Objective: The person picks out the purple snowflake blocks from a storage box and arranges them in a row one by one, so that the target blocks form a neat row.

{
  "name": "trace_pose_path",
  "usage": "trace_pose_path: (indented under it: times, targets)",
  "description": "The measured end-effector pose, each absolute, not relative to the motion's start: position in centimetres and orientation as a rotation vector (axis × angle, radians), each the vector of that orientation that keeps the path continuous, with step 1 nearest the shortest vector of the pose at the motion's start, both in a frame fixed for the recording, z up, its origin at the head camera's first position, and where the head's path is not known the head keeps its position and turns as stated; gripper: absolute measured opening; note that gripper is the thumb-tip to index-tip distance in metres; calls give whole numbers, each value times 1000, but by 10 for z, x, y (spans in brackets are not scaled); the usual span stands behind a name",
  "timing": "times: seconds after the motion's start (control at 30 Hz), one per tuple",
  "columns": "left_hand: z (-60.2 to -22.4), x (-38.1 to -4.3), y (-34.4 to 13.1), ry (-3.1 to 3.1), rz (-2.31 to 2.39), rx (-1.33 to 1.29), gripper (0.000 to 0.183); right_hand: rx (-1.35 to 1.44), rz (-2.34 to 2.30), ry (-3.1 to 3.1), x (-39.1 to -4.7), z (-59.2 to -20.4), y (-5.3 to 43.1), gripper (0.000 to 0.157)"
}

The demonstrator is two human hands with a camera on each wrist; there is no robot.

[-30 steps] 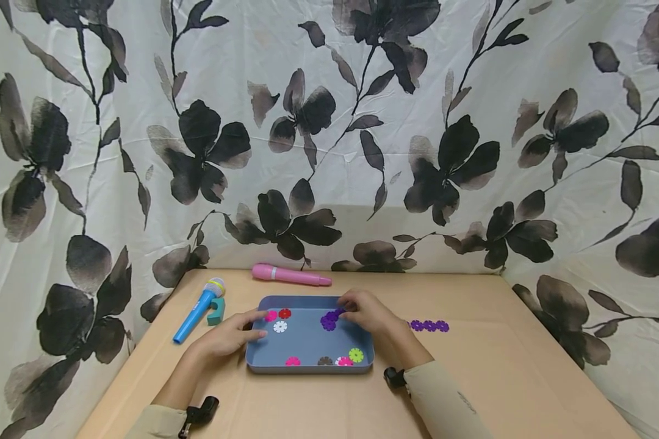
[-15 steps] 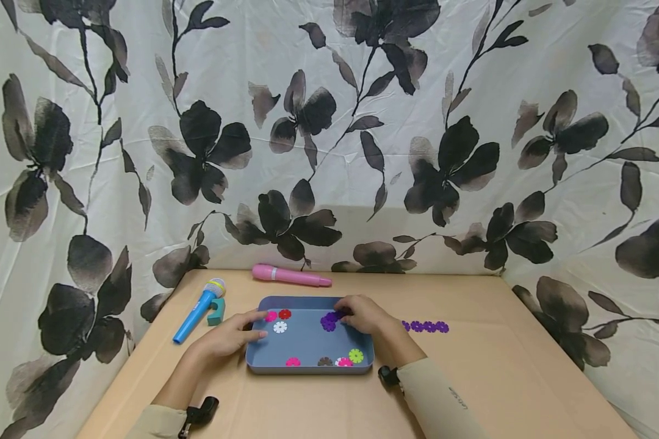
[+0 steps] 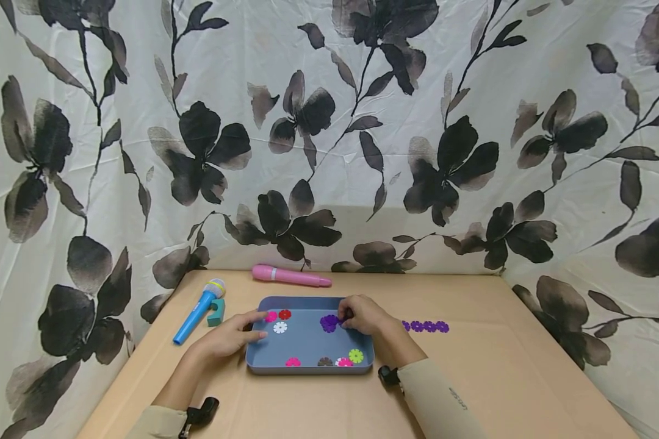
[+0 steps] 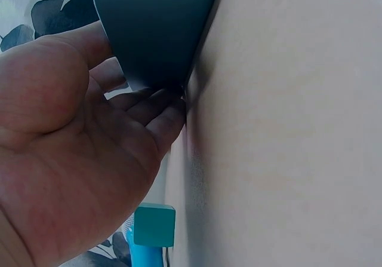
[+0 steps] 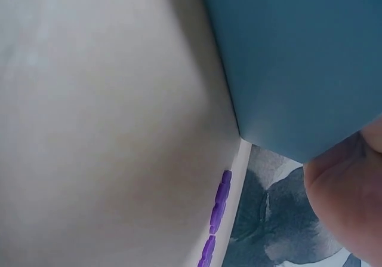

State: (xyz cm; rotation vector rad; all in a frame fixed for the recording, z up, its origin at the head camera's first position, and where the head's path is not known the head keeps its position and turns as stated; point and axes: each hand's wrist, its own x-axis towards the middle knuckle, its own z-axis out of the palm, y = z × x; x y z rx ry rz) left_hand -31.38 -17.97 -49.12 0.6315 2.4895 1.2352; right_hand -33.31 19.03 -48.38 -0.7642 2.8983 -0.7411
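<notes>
A shallow blue-grey tray [image 3: 307, 347] sits on the table, with flower-shaped plastic discs lying in it. My left hand [image 3: 225, 335] grips its left side, thumb and fingertips over the rim; in the left wrist view, other fingers curl against the tray's outer wall [image 4: 158, 34]. Over the right part of the tray, my right hand [image 3: 367, 316] pinches a purple flower disc [image 3: 348, 313] between thumb and fingers. Just left of those fingertips lies a small cluster of purple discs [image 3: 328, 323]. Only part of the right hand shows in its wrist view, behind the tray wall [image 5: 298, 58].
A row of purple discs [image 3: 428, 327] lies on the table right of the tray. Pink, red [image 3: 284, 314], white, brown and green [image 3: 356, 355] discs are elsewhere in the tray. A blue toy microphone [image 3: 194, 317], a teal block [image 3: 216, 312] and a pink microphone [image 3: 291, 275] lie beyond it.
My right hand has shifted slightly in the tray, and a purple disc now shows tilted between its fingers, apart from the cluster. The left hand has stayed at the tray's side.
</notes>
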Motion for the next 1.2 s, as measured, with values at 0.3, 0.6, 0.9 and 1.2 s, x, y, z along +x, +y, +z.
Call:
trace_pose_path:
  times: [0.3,0.6,0.9,1.2]
  targets:
    - [-491,-314,-180,2491,1239,629,63,-790,-781,2914,-332,-486,193,16]
    - [-491,-315,-180,2494,1239,628,60,-858,-901,2878,-332,-487,198,9]
    - [-492,-314,-181,2504,1219,631,60,-762,-1038,2891,-318,-479,203,11]
    - [-492,-315,-180,2491,1235,628,59,-666,-1157,3014,-293,-460,219,16]
